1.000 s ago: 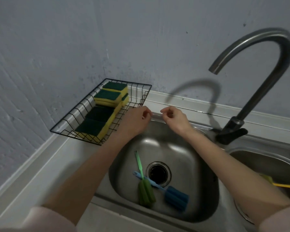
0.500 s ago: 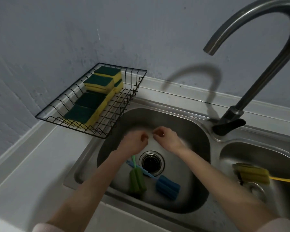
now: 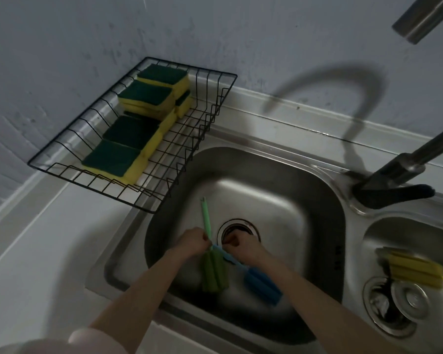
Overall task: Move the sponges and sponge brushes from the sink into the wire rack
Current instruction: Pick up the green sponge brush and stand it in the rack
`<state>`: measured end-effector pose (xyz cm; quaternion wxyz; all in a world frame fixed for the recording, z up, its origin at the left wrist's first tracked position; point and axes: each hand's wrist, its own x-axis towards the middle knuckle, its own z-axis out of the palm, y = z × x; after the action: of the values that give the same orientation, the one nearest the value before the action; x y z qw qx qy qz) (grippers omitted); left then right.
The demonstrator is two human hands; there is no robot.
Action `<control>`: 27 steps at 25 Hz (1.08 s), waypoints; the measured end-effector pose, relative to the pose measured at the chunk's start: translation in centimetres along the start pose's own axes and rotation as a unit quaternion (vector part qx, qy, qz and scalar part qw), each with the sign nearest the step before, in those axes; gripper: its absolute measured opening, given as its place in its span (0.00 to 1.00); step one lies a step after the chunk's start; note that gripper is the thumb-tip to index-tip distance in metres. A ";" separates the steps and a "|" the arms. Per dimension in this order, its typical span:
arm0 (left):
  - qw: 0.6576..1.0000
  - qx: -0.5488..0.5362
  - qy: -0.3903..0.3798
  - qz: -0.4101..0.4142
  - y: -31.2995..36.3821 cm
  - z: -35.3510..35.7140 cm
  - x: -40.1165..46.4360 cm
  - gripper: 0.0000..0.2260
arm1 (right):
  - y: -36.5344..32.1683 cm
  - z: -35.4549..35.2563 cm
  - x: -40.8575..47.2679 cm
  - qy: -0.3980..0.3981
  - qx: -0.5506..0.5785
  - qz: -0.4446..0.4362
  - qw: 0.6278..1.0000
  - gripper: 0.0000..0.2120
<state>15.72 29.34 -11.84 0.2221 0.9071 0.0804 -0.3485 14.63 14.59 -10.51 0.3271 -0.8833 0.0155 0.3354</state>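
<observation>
Both hands are down in the left sink basin (image 3: 304, 200). My left hand (image 3: 193, 241) is closed around the handle of the green sponge brush (image 3: 214, 273), whose light green handle sticks up toward the rack. My right hand (image 3: 243, 245) pinches the handle of the blue sponge brush (image 3: 262, 286), which lies across the green one near the drain (image 3: 239, 232). The black wire rack (image 3: 189, 149) sits on the counter at the back left and holds several yellow-and-green sponges (image 3: 128, 149). A yellow sponge brush (image 3: 414, 269) lies in the right basin.
The tall curved faucet (image 3: 394, 177) stands between the two basins, its spout overhead at the top right. The right basin's drain holds a strainer plug (image 3: 409, 301). Grey wall runs behind; white counter (image 3: 36, 251) extends to the left of the sink.
Both hands dropped from the back rim of the sink down into the basin and closed on the brush handles. The view tilted downward and closer.
</observation>
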 end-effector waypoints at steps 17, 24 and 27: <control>0.995 -0.077 0.058 -0.004 0.6 1.4 1.0 0.12 | 0.8 3.1 -0.4 0.015 0.045 0.002 0.999 0.17; 0.986 -0.101 0.117 0.068 2.9 -0.8 -0.6 0.11 | 0.1 0.9 -1.6 0.073 0.086 -0.020 0.993 0.13; 0.974 -0.129 0.153 0.105 4.3 -2.3 -1.9 0.10 | -0.7 -0.7 -2.2 0.116 0.121 -0.048 0.985 0.10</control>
<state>16.98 26.54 -7.58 0.3575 0.9167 0.0617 -0.1673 13.51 14.25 -8.38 0.4439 -0.8696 0.0510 0.2102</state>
